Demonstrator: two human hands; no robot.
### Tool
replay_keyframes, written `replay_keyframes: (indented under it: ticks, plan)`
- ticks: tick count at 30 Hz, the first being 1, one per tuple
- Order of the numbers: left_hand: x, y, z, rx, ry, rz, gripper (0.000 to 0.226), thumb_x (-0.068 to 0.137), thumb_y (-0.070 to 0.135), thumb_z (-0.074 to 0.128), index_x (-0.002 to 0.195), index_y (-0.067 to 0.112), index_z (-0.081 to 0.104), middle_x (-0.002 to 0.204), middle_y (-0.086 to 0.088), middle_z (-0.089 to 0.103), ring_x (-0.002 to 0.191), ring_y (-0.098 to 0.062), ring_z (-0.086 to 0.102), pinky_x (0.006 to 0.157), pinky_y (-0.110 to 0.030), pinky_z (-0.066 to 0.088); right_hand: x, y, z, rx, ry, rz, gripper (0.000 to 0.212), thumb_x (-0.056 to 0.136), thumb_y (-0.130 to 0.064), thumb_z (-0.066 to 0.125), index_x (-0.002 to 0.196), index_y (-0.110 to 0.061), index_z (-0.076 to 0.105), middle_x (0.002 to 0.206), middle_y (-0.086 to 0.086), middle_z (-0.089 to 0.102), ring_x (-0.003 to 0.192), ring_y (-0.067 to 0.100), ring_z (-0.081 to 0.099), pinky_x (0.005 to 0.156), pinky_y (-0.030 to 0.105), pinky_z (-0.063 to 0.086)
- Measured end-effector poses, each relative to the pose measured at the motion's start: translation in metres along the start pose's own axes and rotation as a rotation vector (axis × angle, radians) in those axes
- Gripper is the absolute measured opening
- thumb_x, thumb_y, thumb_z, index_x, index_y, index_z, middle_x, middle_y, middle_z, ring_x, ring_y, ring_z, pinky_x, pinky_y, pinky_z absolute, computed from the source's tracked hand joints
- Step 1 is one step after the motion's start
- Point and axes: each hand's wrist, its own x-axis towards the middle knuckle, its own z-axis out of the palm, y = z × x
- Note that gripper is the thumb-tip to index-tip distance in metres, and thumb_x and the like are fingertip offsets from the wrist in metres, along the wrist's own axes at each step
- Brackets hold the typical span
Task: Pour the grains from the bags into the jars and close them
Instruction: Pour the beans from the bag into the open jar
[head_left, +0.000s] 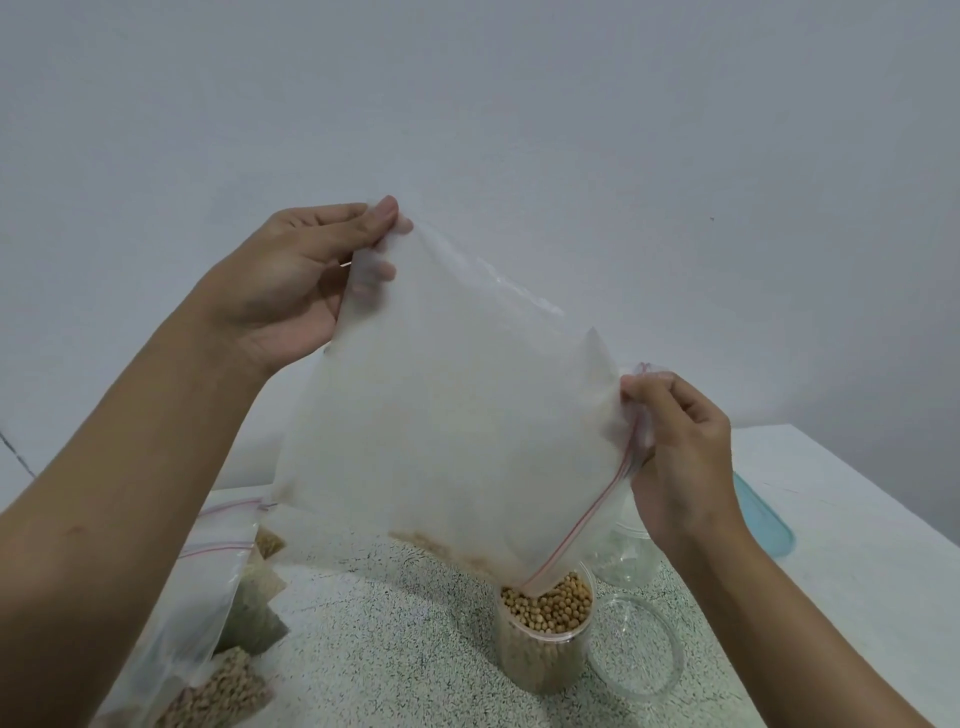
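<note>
Here the bag (447, 405) hangs slantwise over the counter (405, 649), its long axis falling from upper left to lower right. The left hand (291, 280) holds the sealed bottom corner highest, fingers (384, 213) pinched together on the plastic. The right hand (680, 457), lower and to the right, pinches the top end of the zip edge. That edge runs down from there to the bag's lowest corner, which dips into the mouth of the jar (543, 639) standing toward the near edge.

The jar is full of beans (550, 603) almost to the rim. The bag looks nearly empty, with only a thin line of crumbs along its lower fold, left of the jar and not over it. Tipping that fold toward the low corner seems the left hand's job. A teal lid (763, 519) lies toward the right edge, nearer the right hand.
</note>
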Motion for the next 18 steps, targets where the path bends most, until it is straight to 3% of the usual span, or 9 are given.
replay_keyframes:
  ticks: [6,10,14,18]
  plan:
    - [0.003,0.000,0.003,0.022,-0.021,0.004,0.019,0.087,0.030,0.068,0.078,0.019,0.079,0.071,0.001,0.063,0.063,-0.008,0.062,0.066,-0.020,0.055,-0.002,0.005,-0.003,0.004,0.085,-0.045,0.041,0.092,0.000,0.064,0.056,-0.019,0.058,0.067,-0.002,0.048,0.068,0.011,0.045,0.064,0.023,0.040]
    - [0.007,-0.001,0.005,0.030,-0.032,-0.001,0.018,0.087,0.029,0.069,0.078,0.018,0.080,0.072,0.001,0.063,0.063,-0.008,0.062,0.068,-0.020,0.055,-0.002,0.005,-0.002,-0.013,0.120,-0.092,0.036,0.091,0.002,0.065,0.061,-0.016,0.059,0.068,-0.002,0.049,0.071,0.013,0.044,0.071,0.032,0.035]
    - [0.010,0.000,0.009,0.048,-0.047,-0.003,0.017,0.086,0.030,0.070,0.078,0.018,0.080,0.077,0.000,0.062,0.065,-0.008,0.062,0.072,-0.020,0.055,-0.003,0.006,-0.003,-0.048,0.147,-0.131,0.026,0.091,0.004,0.064,0.067,-0.006,0.058,0.065,-0.006,0.048,0.067,0.012,0.042,0.067,0.030,0.033]
    - [0.013,0.001,0.014,0.083,-0.062,-0.001,0.017,0.084,0.031,0.071,0.078,0.018,0.081,0.078,0.003,0.061,0.067,-0.008,0.060,0.075,-0.022,0.049,0.001,0.007,-0.007,-0.031,0.162,-0.115,0.033,0.091,0.002,0.064,0.063,-0.013,0.055,0.065,-0.007,0.048,0.067,0.011,0.043,0.065,0.028,0.036]
